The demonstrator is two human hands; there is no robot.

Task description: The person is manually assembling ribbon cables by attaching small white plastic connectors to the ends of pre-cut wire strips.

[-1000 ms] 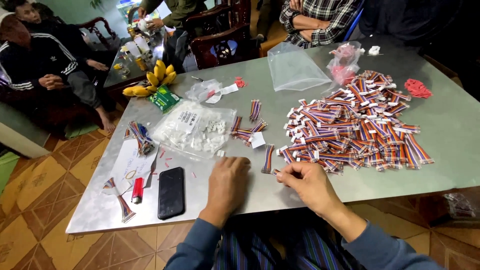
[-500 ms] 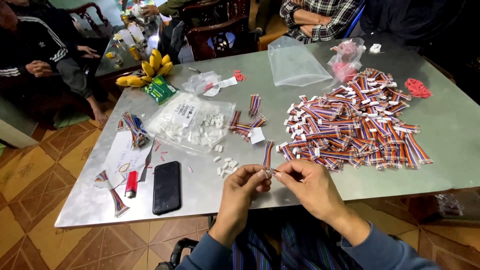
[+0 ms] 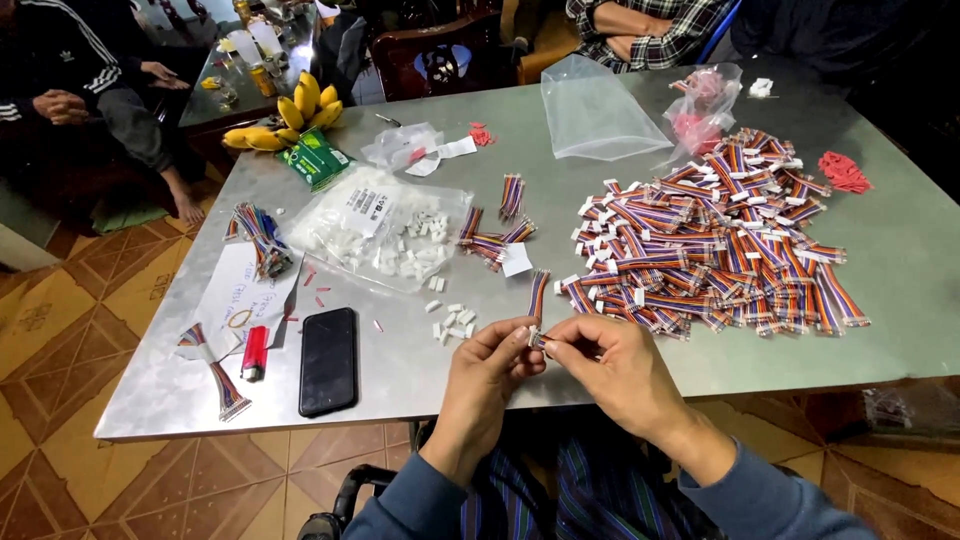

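Between two hands [image 3: 540, 345], one striped cable [image 3: 538, 295], one white connector [image 3: 533, 336]

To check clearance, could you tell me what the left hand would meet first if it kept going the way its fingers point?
The left hand points toward the right hand; it already touches the small wire piece pinched between both.

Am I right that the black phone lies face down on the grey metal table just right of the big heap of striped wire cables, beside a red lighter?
Not quite: the head view shows the black phone far left of the heap of striped wire cables, not right of it. It does lie on the grey metal table beside the red lighter.
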